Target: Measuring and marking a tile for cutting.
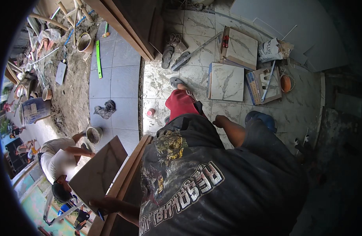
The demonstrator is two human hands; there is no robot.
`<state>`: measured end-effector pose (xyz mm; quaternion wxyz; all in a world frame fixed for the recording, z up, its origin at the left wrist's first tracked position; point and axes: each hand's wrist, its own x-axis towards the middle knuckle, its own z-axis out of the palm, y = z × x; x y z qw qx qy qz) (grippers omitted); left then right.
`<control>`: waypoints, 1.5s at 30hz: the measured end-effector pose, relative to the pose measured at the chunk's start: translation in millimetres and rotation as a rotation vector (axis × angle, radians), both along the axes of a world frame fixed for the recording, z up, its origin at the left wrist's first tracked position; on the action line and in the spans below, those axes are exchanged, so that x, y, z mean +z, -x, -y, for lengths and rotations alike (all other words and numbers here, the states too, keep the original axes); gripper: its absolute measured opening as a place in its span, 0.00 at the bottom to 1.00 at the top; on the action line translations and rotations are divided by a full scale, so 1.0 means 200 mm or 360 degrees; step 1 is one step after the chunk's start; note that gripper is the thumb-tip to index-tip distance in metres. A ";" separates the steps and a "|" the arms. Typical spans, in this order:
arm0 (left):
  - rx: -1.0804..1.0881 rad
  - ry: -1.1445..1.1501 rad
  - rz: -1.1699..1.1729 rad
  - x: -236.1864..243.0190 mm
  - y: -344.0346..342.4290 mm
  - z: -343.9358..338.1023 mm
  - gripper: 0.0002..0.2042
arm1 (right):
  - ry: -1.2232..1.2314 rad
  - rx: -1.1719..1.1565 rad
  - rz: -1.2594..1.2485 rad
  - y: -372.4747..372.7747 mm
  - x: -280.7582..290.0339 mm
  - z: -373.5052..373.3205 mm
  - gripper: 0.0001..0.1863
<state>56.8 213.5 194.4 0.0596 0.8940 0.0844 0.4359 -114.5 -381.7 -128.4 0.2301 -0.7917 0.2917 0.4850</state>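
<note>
My left hand (101, 205) grips the lower edge of a dark marbled tile (98, 169), with a slim blue object, perhaps a pen (100, 215), at its fingers. The tile is tilted beside brown wooden boards (137, 159). A co-worker (55, 157) in a light shirt bends just beyond it; whether their hand touches it is unclear. My right hand (219, 122) hangs at my right side, fingers curled, above the white marbled floor (230, 116); what it holds, if anything, is hidden.
Stacked tiles (227, 80) and boxes, a torn sack (272, 51) and an orange bucket (286, 83) lie ahead-right. Slippers (167, 57) are near the door frame (125, 23). Left are grey tiles (125, 82), a green level (98, 59), a bucket (93, 134) and dug soil (66, 106).
</note>
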 end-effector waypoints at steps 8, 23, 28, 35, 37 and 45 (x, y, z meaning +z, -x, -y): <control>-0.0234 0.0898 0.0129 0.04 0.03 0.19 0.16 | -0.0431 0.0229 0.0073 -0.18 -0.06 -0.25 0.24; -0.0249 0.0733 -0.0104 0.20 0.12 0.44 0.23 | -0.0402 0.0651 0.0181 -0.52 -0.36 -0.08 0.21; -0.0171 0.0723 -0.0100 0.19 0.11 0.41 0.22 | -0.0249 0.0821 0.0407 -0.89 -0.29 0.01 0.20; -0.0062 0.0808 -0.0142 0.16 -0.09 0.33 0.21 | -0.0156 0.0156 0.0511 -1.53 -0.05 -0.14 0.20; -0.0007 0.0823 -0.0152 0.14 -0.20 0.31 0.22 | -0.0139 0.0130 0.0457 -1.68 -0.09 -0.14 0.21; 0.0423 0.0919 -0.0021 0.11 -1.00 0.24 0.24 | -0.0218 0.0370 0.0340 -2.50 -0.28 -0.11 0.17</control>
